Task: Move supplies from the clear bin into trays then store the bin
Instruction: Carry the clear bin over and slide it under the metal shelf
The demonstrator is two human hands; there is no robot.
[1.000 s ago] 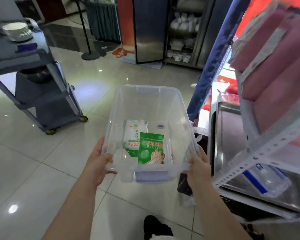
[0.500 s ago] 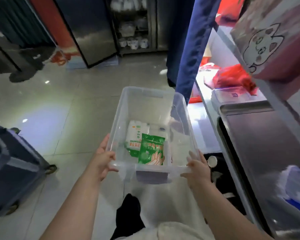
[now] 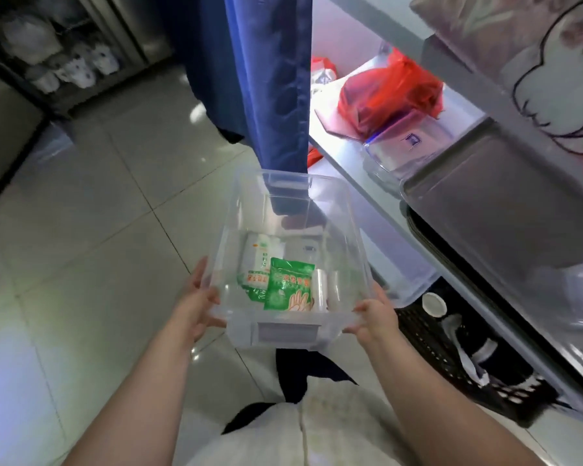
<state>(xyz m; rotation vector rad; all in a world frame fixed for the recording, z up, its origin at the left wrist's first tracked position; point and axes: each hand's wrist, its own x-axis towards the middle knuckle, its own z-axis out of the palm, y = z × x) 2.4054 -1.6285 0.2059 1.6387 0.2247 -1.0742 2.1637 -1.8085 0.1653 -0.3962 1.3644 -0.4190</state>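
I hold the clear bin (image 3: 347,227) in front of me above the tiled floor. My left hand (image 3: 196,304) grips its near left corner and my right hand (image 3: 372,314) grips its near right corner. Inside the bin lie a green glove packet (image 3: 288,289), a white and green packet (image 3: 258,264) and two small clear rolls (image 3: 327,290). A steel tray (image 3: 505,210) sits on the shelf to my right, just beyond the bin.
A blue curtain (image 3: 270,82) hangs right behind the bin. The white shelf (image 3: 337,139) carries a red plastic bag (image 3: 389,92) and a clear lidded box (image 3: 401,149). A black crate (image 3: 451,358) stands underneath. A steel cabinet (image 3: 64,62) is at far left.
I have turned right towards the shelf while carrying the bin. The grey cart has left the view, and the tray and red bag are now close.
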